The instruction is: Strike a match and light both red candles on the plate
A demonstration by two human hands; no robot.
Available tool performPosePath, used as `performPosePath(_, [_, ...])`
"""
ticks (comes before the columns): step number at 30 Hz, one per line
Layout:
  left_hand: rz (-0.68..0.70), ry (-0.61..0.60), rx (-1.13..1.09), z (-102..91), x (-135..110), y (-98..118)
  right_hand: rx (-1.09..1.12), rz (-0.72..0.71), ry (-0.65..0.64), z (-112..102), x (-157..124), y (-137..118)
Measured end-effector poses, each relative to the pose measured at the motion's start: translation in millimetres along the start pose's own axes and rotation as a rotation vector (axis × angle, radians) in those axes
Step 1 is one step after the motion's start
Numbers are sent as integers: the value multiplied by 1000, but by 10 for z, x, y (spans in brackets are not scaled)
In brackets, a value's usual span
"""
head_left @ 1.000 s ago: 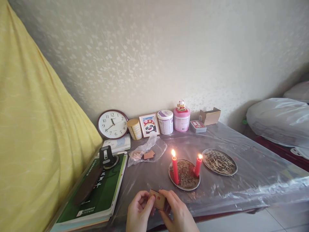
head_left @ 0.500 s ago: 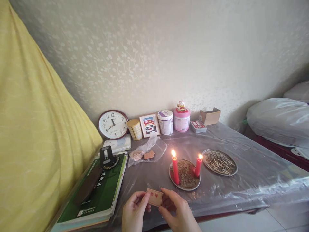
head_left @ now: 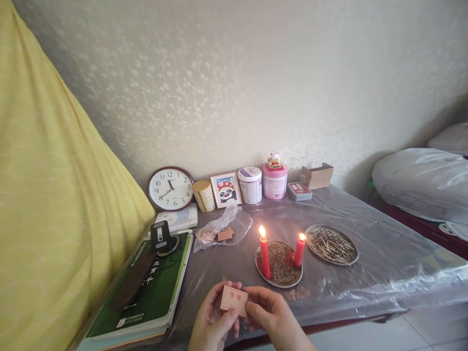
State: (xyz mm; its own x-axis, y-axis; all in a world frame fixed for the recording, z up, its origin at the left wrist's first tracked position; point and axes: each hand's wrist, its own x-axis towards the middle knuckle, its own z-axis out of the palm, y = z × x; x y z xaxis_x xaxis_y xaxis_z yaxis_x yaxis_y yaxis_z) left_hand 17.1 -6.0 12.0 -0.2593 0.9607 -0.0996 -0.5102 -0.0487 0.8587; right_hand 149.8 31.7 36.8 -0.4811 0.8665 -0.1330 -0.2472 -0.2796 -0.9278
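Observation:
Between my two hands is a small cardboard matchbox (head_left: 234,301) with red characters on its face, held over the table's front edge. My left hand (head_left: 215,317) closes around its left side, thumb on the lower front. The fingers of my right hand (head_left: 268,309) pinch its right end. Just beyond stand two lit red candles, the left candle (head_left: 265,258) taller than the right candle (head_left: 299,251), on a round metal plate (head_left: 283,282). A second metal plate (head_left: 310,237) to the right bears several loose matchsticks (head_left: 334,251).
A clear plastic bag (head_left: 237,224) with matchboxes lies behind my hands. Left are a green book (head_left: 161,292) and a black-headed object with a brown handle (head_left: 161,239). A clock (head_left: 171,188), tins, a framed picture (head_left: 225,189) and an open carton (head_left: 317,176) line the wall.
The matchbox has turned and tilted slightly in my hands. My left thumb has slid down to its lower edge, and my right fingers have closed onto its right end.

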Motion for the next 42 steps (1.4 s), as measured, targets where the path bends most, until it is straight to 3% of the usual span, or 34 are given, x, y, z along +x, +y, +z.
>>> performPosePath(9, [6,14,-27,-157,77,96,-36,-9,157,-111,42,114])
performPosePath(18, [-92,5,-58,-131,74,9,-131,-101,72,-93,33,181])
performPosePath(25, [-85,42,-42,-76,38,36,-517,-269,103,-90,-26,186])
performPosePath(30, [-65,79,13,-65,53,6,-750,-377,55,-83,-49,170])
performPosePath(37, [-85,88,113,-74,56,-48,-869,-288,-25,-65,-75,133])
performPosePath(42, [-21,83,201,-90,43,-89,-888,-254,28,-114,-40,241])
